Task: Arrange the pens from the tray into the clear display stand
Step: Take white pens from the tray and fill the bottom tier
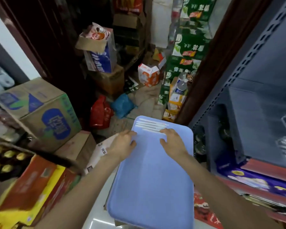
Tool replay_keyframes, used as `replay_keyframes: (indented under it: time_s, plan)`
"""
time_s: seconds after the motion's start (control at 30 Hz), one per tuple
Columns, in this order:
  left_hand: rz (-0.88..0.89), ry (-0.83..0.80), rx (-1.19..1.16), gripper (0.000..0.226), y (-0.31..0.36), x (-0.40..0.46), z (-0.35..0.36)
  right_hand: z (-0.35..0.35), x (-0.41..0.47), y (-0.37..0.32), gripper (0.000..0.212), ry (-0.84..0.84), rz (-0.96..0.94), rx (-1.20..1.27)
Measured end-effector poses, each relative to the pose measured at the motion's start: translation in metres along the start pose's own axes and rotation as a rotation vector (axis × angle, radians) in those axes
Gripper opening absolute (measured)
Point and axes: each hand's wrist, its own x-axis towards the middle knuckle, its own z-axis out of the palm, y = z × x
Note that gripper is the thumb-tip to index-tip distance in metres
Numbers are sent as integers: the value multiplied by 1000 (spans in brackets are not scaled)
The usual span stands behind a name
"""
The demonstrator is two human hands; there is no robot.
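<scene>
A light blue tray (152, 179) lies lengthwise in front of me. Several white pens (151, 125) lie side by side across its far end. My left hand (123, 143) is at the tray's left edge, its fingertips at the left ends of the nearest pens. On the other side, my right hand (172, 141) rests with its fingertips on the right ends of the same pens. Both hands have thumb and fingers spread, and neither has lifted a pen. I cannot make out a clear display stand; the picture is blurred.
Cardboard boxes (40, 111) are stacked at the left, with an orange and yellow carton (35, 187) nearer me. A grey metal shelf rack (254, 96) stands at the right. Red (101, 113) and blue (122, 104) bags and more boxes crowd the floor beyond the tray.
</scene>
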Motion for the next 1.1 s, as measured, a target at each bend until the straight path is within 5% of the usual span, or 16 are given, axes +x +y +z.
replay_keyframes:
  time_s: [0.2,0.43,0.63,0.9,1.1]
  plan:
    - [190,-149,296,66,-10,43,21,16,33,14,50,-69,41,-191]
    - [134,-174,357,69,-15,53,28,23,46,20,51,-52,64,-313]
    - [128,-108,307,58,-10,60,29,19,51,19,37,-47,87,-368]
    - [108,-29,-24,54,-11,52,42,15,43,21,35,-314,78,-400]
    - [-96,93,-270,25,0,43,41,13,26,22,23,-272,90,-305]
